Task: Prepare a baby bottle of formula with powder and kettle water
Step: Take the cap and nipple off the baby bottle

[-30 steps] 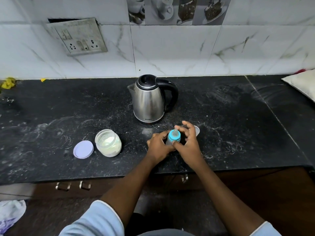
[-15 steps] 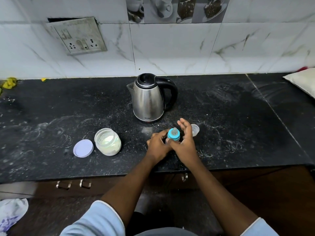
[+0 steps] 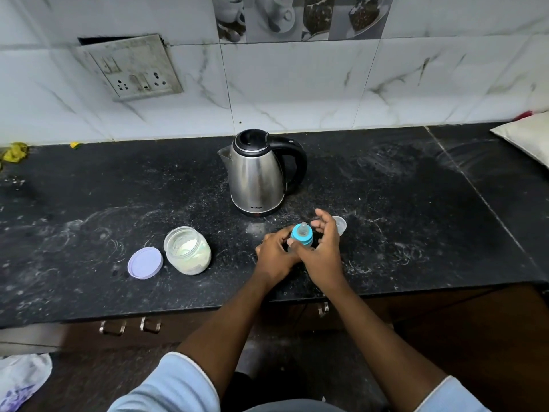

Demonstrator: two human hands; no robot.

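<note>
Head view looks down at a black speckled stone counter (image 3: 416, 221) with white smudges on it. Near the front edge stands a small clear baby bottle with a blue screw ring and a clear teat (image 3: 302, 233). It is upright on the counter, just in front of the shiny steel kettle with a black lid and black handle (image 3: 255, 179). The two do not touch.

The left hand (image 3: 274, 254) wraps round the low part of the baby bottle, so its grip is closed on the bottle's body. The right hand (image 3: 322, 249) is at the top. Its thumb presses the near side of the blue ring and its fingers (image 3: 322, 223) curl round the far side, so this grip is closed on the ring. The two hands touch each other in front of the bottle. Most of the bottle's body is hidden, so I cannot tell what is inside.

Just behind the right hand lies a small clear round cap (image 3: 341, 226). To the left of the hands stands an open clear jar with white powder inside (image 3: 187, 252). A flat round lilac lid (image 3: 145, 263) lies just beside the jar, on its left.

On the white marble wall tiles (image 3: 297, 90) is a grey socket plate (image 3: 130, 68). A cream cushion (image 3: 528, 139) sits at the far right of the counter. Both arms wear light blue sleeves (image 3: 181, 385).
</note>
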